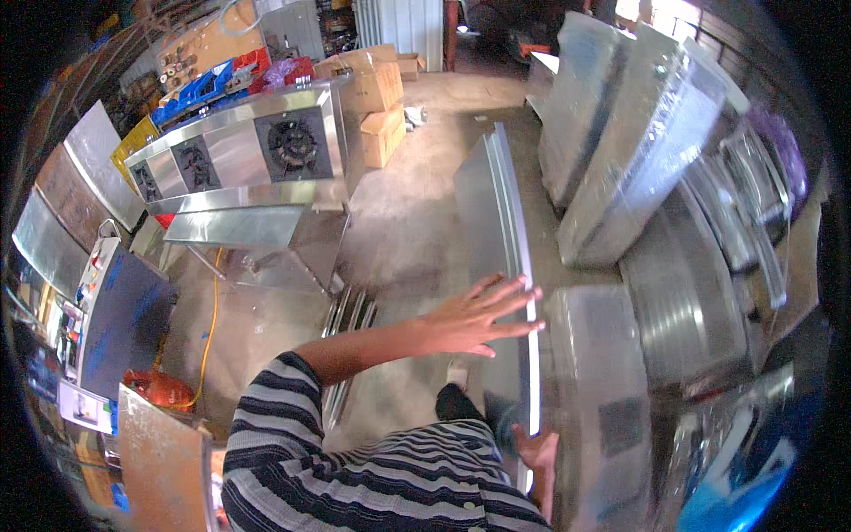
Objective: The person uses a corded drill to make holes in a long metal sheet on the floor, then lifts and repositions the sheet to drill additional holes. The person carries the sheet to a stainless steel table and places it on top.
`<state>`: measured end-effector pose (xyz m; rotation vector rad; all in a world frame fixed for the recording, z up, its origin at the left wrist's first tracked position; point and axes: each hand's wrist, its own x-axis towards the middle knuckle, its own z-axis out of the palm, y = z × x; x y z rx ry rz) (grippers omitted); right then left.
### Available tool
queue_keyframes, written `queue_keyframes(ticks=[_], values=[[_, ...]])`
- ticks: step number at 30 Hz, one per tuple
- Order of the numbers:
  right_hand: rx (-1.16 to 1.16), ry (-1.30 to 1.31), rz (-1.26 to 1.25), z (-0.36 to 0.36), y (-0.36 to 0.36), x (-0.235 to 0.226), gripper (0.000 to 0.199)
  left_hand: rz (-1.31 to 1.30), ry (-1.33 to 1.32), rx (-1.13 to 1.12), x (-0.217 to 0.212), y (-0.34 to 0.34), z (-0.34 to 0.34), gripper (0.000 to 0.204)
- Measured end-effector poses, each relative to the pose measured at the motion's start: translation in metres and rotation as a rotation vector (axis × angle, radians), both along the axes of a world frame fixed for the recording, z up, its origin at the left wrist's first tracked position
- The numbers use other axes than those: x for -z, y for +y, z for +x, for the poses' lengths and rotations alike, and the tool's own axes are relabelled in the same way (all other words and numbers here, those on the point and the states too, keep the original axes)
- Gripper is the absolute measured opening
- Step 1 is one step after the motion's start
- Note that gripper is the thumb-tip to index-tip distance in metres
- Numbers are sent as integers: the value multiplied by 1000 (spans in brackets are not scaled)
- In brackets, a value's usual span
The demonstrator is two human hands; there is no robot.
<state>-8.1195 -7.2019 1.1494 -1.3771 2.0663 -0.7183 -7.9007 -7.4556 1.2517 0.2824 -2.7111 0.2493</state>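
Observation:
A long grey sheet-metal panel [486,208] with a bright folded edge stretches away in front of me. My left hand [479,316] is over that edge, fingers spread and stretched out; whether it touches the metal I cannot tell. Low down by my body, my right hand [537,449] is at the panel's near end, closed round the edge, with part of its fingers hidden. My shoe [456,374] shows on the floor left of the panel.
Wrapped tall metal cabinets [638,142] and a wrapped box-like unit [598,372] crowd the right. At left stand a steel unit with round fans [239,155], a metal table [232,228], a red gas cylinder [160,388] and metal bars [350,324]. Cardboard boxes [383,133] sit farther back.

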Motion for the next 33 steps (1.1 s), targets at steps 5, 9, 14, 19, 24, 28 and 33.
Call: queue_keyframes(ticks=[5, 9, 14, 19, 24, 28, 33], values=[[-48, -41, 57, -35, -233, -10, 41, -239, -343, 76, -38, -212, -70, 101], [-120, -124, -291, -71, -403, -11, 29, -289, -395, 77, -63, -385, -111, 59], [-155, -38, -194, -95, -618, -22, 22, -352, -335, 192, -84, -615, -129, 21], [-197, -124, -308, -82, -831, -57, 31, -559, -122, 175, -107, -819, -106, 19], [-299, -98, -181, -85, -1013, -66, 40, -574, -264, -22, -204, -970, -38, 25], [-126, -120, -192, -47, -1184, -58, 51, -549, -365, -324, -277, -1088, 50, 43], [-308, 186, -507, 41, -1436, -105, 53, -698, -281, -678, -330, -1198, 185, 41]])
